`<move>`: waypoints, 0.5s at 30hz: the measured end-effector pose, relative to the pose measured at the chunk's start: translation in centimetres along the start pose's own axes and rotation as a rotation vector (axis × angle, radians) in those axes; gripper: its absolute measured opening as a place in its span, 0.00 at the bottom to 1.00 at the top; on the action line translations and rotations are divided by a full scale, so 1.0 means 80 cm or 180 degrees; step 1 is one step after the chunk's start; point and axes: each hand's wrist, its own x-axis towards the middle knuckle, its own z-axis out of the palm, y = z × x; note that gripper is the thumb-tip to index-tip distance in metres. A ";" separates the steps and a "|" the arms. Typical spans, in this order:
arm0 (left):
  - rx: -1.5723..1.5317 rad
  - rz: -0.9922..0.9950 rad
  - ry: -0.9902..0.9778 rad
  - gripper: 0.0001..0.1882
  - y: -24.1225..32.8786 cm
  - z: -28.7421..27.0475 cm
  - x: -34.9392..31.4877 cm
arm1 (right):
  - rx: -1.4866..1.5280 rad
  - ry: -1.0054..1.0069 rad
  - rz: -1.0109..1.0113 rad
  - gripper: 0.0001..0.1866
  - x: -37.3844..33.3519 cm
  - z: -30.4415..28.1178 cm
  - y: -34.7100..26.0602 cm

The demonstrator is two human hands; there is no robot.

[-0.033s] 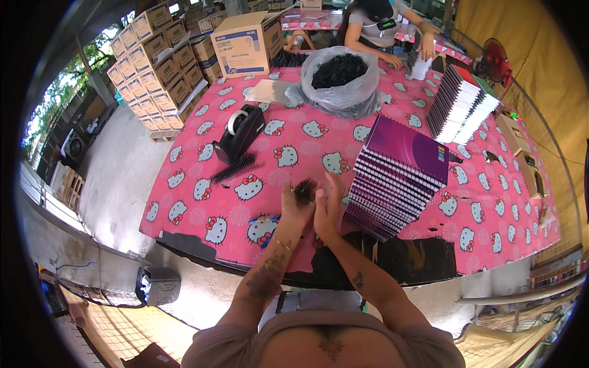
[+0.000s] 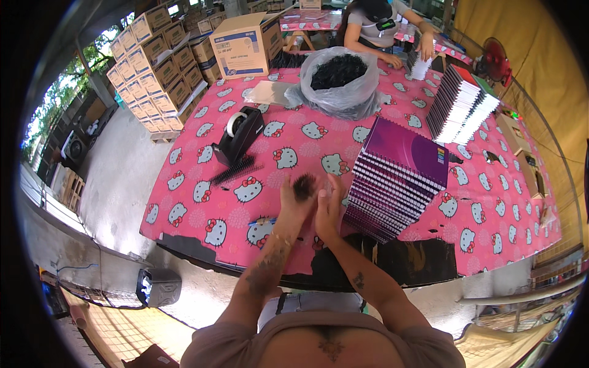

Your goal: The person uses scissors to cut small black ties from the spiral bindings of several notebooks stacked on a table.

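Observation:
A small bundle of black binding coils (image 2: 303, 186) sits between my two hands, just above the pink cloth, its ends pointing up and slightly blurred. My left hand (image 2: 294, 205) wraps round its near side and holds it. Close beside it on the right is my right hand (image 2: 327, 211), fingers stretched upward and palm turned toward the bundle; motion smears the fingertips. More black coils (image 2: 236, 170) lie loose next to a black tape dispenser (image 2: 240, 136). To the right of my hands rises a tall stack of purple spiral notebooks (image 2: 396, 175).
A clear plastic bag (image 2: 340, 110) full of black coils stands mid-table. Other notebooks (image 2: 460, 104) are piled at the right. A blue pen (image 2: 262, 221) lies left of my forearm. Across the table a person (image 2: 380, 34) handles white-edged notebooks. Cartons (image 2: 245, 46) stand at the back left.
My hands have drawn slightly apart, and the bundle of coils shows more end-on in my left hand. The right hand's fingers have shifted a little; everything else stays put.

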 end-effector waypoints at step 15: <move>0.4770 0.2919 -0.0762 0.19 0.014 0.129 0.052 | -0.0025 -0.0364 0.0336 0.17 0.010 -0.004 0.007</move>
